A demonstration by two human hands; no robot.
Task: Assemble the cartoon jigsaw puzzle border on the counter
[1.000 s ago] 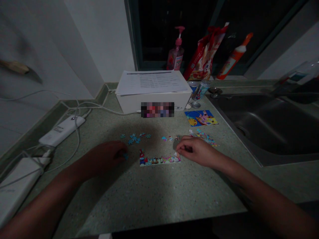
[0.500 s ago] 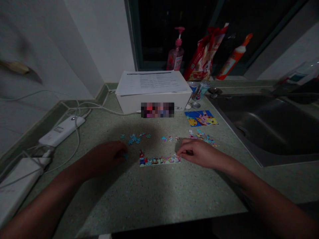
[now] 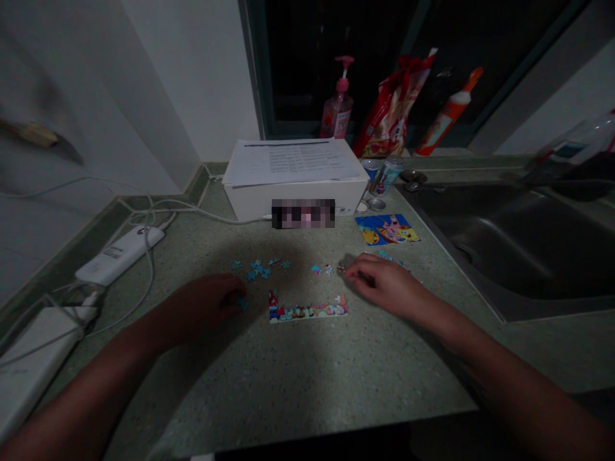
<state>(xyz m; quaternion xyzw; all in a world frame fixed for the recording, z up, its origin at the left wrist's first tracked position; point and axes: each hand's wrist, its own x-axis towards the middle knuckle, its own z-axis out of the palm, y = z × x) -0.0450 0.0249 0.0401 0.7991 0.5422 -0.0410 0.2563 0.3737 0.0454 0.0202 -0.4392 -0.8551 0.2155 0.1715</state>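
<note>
On the counter, a partly joined jigsaw strip (image 3: pixel 307 312) lies between my hands, with a raised piece at each end. My left hand (image 3: pixel 211 301) is closed to the left of it, a light-blue puzzle piece (image 3: pixel 243 304) showing at the fingertips. My right hand (image 3: pixel 379 278) is pinched around the edge of a small puzzle piece (image 3: pixel 341 268) above the strip's right end. Two loose pieces (image 3: pixel 321 269) lie just left of that pinch. Several blue pieces (image 3: pixel 259 269) are scattered beyond my left hand. More loose pieces (image 3: pixel 391 257) are partly hidden behind my right hand.
A blue cartoon picture card (image 3: pixel 388 229) lies near the sink (image 3: pixel 528 237). Behind stands a white box (image 3: pixel 250 198) with papers on top, a can (image 3: pixel 387 176) beside it. At left are a white power strip (image 3: pixel 120 255) and cables. Bottles and a red bag (image 3: pixel 394 109) line the window.
My right hand has moved up and away from the strip's right end to a loose piece. An upright piece now shows at that end. My left hand stays put.
</note>
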